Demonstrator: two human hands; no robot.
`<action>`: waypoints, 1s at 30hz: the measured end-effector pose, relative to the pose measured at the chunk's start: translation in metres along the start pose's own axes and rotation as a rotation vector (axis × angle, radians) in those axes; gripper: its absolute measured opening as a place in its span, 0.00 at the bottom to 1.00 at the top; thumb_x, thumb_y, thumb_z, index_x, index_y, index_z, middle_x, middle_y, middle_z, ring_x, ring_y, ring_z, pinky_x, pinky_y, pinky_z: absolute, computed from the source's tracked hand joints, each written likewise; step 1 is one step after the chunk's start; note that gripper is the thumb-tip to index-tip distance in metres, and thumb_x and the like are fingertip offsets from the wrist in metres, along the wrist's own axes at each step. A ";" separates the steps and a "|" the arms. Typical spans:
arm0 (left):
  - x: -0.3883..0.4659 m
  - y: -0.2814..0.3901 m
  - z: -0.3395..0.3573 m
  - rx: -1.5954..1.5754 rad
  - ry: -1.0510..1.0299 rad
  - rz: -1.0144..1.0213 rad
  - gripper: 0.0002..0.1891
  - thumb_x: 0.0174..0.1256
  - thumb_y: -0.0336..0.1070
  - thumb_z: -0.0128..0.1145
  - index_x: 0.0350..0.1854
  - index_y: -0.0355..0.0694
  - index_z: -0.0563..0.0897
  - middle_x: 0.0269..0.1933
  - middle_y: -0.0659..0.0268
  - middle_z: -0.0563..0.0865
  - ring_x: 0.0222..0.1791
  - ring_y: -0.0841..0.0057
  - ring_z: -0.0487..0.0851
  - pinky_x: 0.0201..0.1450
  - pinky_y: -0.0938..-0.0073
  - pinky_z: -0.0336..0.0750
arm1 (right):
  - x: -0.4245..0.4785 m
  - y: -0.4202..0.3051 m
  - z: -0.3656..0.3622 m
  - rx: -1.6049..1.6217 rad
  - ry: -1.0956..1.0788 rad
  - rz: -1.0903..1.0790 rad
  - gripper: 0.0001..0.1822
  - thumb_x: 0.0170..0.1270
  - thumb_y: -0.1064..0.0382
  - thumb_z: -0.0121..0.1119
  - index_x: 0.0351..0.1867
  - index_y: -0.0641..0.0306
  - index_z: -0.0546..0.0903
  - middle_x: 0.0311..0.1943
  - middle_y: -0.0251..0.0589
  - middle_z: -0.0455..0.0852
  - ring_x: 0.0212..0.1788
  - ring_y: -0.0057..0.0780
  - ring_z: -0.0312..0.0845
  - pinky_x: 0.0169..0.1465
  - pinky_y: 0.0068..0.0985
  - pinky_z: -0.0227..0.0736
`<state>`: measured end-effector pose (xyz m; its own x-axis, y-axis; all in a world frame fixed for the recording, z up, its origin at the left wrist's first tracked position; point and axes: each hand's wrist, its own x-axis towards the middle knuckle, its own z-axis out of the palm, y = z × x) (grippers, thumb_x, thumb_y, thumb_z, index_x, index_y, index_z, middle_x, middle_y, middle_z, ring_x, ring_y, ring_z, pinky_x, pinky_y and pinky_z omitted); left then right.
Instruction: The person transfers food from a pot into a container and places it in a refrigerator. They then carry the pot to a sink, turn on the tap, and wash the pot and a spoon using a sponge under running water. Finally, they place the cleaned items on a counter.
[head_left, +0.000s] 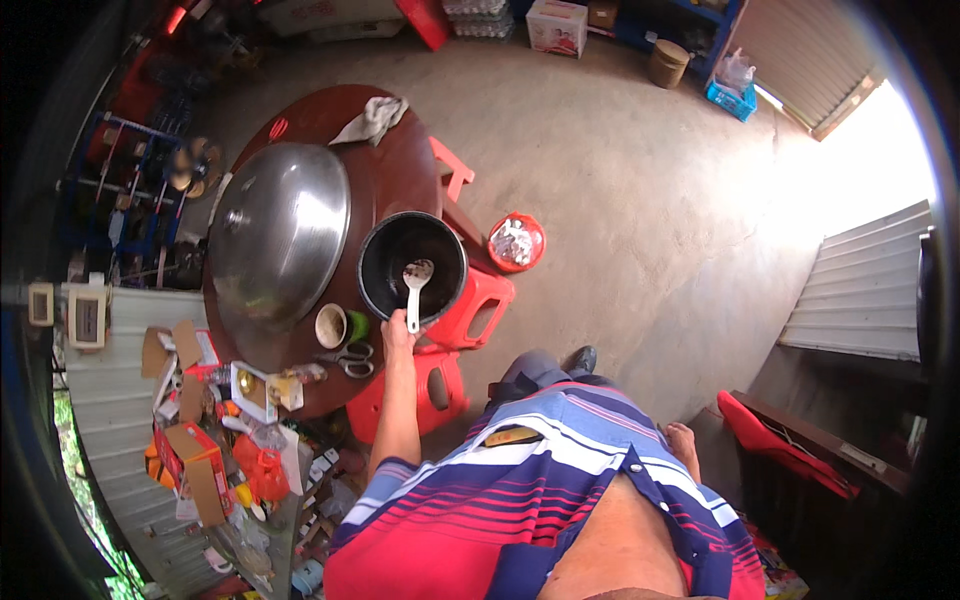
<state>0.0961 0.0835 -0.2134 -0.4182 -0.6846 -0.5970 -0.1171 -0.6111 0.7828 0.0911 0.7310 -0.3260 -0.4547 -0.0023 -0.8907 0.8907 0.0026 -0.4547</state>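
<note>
My left hand (402, 330) grips the near rim of a round black cooking pot (375, 262), like a rice cooker's inner pot. A white rice paddle (414, 298) lies inside it, its bowl spotted with dark residue and its handle reaching over the rim beside my fingers. The pot is at the right edge of a round brown table (405, 165); whether it rests there or is held up, I cannot tell. Down at my right side hangs my right hand (681, 439), fingers curled and partly hidden by the shirt. Nothing shows in it.
On the table are a large domed metal lid (281, 232), scissors (354, 358), a cup (331, 326) and a grey cloth (377, 120). Red plastic stools (480, 307) and a red bin (517, 241) stand beside it. Boxes and bags crowd a cluttered side table (281, 540).
</note>
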 end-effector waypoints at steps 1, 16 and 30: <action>0.001 -0.004 0.015 0.095 -0.024 -0.017 0.13 0.59 0.31 0.44 0.34 0.21 0.74 0.35 0.47 0.79 0.30 0.53 0.82 0.31 0.53 0.85 | 0.004 -0.010 -0.005 0.013 0.001 0.041 0.04 0.57 0.73 0.50 0.33 0.69 0.74 0.21 0.35 0.71 0.18 0.22 0.66 0.16 0.20 0.59; 0.111 -0.076 0.328 0.347 -0.522 -0.312 0.11 0.51 0.29 0.51 0.36 0.29 0.79 0.27 0.59 0.83 0.24 0.71 0.83 0.25 0.72 0.78 | 0.109 -0.275 0.073 -0.073 0.135 -0.146 0.21 0.57 0.65 0.58 0.52 0.72 0.74 0.38 0.47 0.82 0.35 0.36 0.82 0.31 0.25 0.77; 0.241 0.010 0.498 0.310 -0.482 -0.239 0.08 0.55 0.34 0.52 0.28 0.33 0.79 0.22 0.65 0.79 0.18 0.76 0.77 0.18 0.76 0.71 | 0.216 -0.422 0.104 0.094 -0.091 -0.040 0.14 0.59 0.69 0.53 0.47 0.69 0.76 0.34 0.43 0.83 0.31 0.36 0.83 0.27 0.27 0.78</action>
<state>-0.4545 0.1106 -0.2620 -0.6993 -0.2422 -0.6725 -0.4839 -0.5320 0.6948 -0.3831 0.6257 -0.3263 -0.4910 -0.0911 -0.8664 0.8704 -0.0930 -0.4835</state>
